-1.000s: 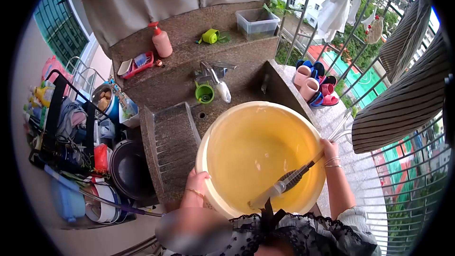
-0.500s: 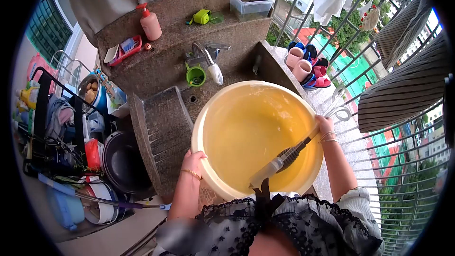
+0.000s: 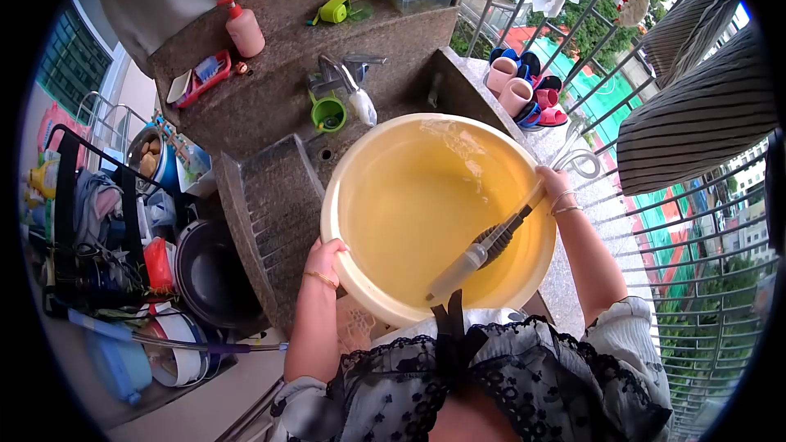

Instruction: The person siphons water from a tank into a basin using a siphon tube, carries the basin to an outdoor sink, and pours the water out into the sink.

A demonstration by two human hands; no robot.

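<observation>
A large round yellow plastic basin (image 3: 393,196) is in front of my body, partly over the stone sink. My left hand (image 3: 324,259) is closed on its left rim. My right hand (image 3: 554,185) is closed at the right rim, against the pale upper end of a long tube-like device (image 3: 493,243). This device slants down into the basin, with a dark ribbed sleeve and a translucent grey lower end. A pale looped cord (image 3: 583,164) sticks out beyond my right hand. I cannot tell how much water the basin holds.
The stone sink (image 3: 274,205) has a ridged washboard, a tap (image 3: 348,82) and a green cup (image 3: 328,114). A pink pump bottle (image 3: 244,29) stands on the ledge. Slippers (image 3: 524,94) rest by the railing at right. A dark wok-like pan (image 3: 214,274) sits at left.
The basin, the device and both hands have moved slightly away from my body, toward the back of the sink. The whole view has also shifted a little. Both holds look the same.
</observation>
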